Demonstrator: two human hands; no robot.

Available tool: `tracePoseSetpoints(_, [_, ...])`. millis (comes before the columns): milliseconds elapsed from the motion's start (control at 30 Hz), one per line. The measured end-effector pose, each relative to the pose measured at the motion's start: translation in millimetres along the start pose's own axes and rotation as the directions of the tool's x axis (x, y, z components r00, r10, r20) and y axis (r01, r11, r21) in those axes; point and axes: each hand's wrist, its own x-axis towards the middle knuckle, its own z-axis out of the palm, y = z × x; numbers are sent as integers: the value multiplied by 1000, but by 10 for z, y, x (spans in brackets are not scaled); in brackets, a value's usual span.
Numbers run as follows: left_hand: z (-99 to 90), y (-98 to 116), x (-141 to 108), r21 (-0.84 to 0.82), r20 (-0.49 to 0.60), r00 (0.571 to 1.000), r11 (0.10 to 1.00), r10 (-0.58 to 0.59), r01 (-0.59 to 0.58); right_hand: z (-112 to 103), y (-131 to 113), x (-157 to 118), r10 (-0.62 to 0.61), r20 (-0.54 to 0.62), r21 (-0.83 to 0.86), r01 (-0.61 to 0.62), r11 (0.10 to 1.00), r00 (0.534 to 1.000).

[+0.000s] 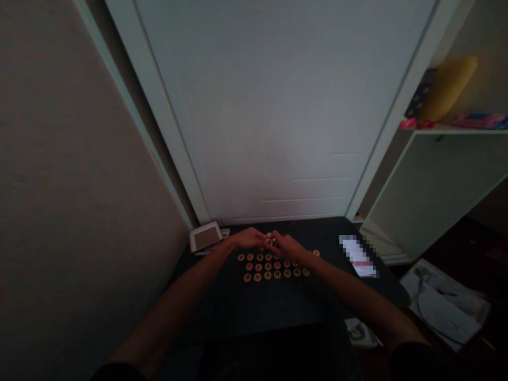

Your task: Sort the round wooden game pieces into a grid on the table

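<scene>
Several round, pale pieces with red or dark marks lie in rows on a dark table [222, 301]; one of them is a dark-marked piece [247, 277] at the front left of the rows. Above the back row, my left hand [252, 238] and my right hand [286, 246] meet, fingers bent together around small round pieces [270, 242]. Both hands pinch at these pieces. How many are held is too small to tell. A red-marked piece [316, 253] lies right of my right wrist, and my right forearm hides part of the rows.
At the table's back left sits a white-rimmed tray [192, 241]. A blurred white sheet [357, 256] lies on the right. Behind the table stands a white door panel [278, 106]. A shelf [456, 130] with colourful things is at right; a white box [444, 307] sits below.
</scene>
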Motion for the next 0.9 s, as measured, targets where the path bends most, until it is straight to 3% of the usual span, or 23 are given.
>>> tracePoseSetpoints(133, [17, 11, 22, 61, -27, 1000, 998, 13, -11, -48, -8, 28, 9, -5, -210, -9, 978, 1000])
tracePoseSetpoints(300, [100, 48, 98, 164, -23, 999, 986, 44, -39, -123, -38, 48, -46, 129, -429, 98, 898, 991])
tracePoseSetpoints(533, [182, 94, 154, 181, -58, 992, 979, 108, -96, -154, 3, 1, 16, 158, -486, 64, 872, 987])
tracePoseSetpoints(900, [193, 127, 166, 115, -97, 987, 986, 132, -120, -108, 104, -38, 5, 9, -477, 1, 879, 1000])
